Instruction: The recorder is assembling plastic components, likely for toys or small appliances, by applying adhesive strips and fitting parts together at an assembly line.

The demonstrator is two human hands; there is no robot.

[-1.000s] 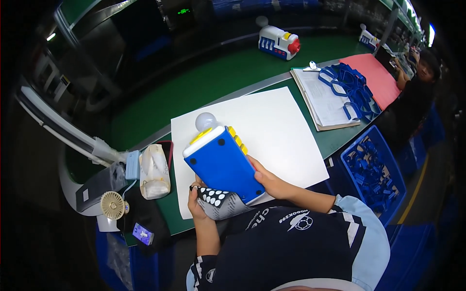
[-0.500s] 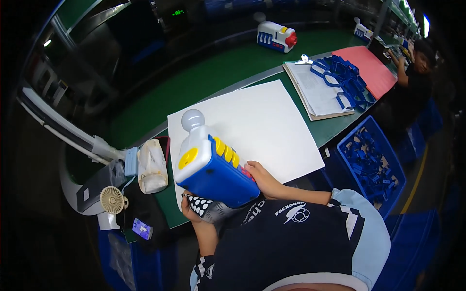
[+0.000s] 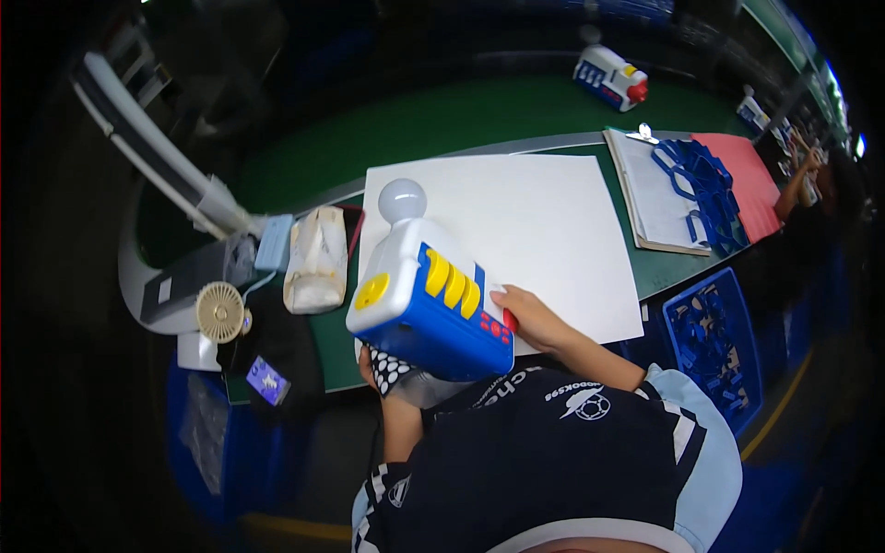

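Tilted between our grips is a blue-and-white toy [image 3: 426,318]: our right hand [image 3: 532,316] clasps its nearer end, our left [image 3: 369,370] holds spotted cloth [image 3: 391,371] beneath. Seemingly we're steadying it; turning it calls for both grips.

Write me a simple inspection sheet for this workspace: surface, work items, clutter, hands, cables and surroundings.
Surface: green table, partly covered by a large white sheet.
Work items: white-and-blue toy, held tilted; dotted sheet at its lower left.
Clutter: clipboard bearing blue plastic loops on the right; small fan, purple packet and worn pouch on the left.
Hands: right hand holds the toy near its red end; left hand, partly hidden, holds the dotted sheet.
Cables: light-blue cord between the fan and a light-blue box.
Surroundings: blue bin of small parts, right; similar toy farther back; another person, far right.
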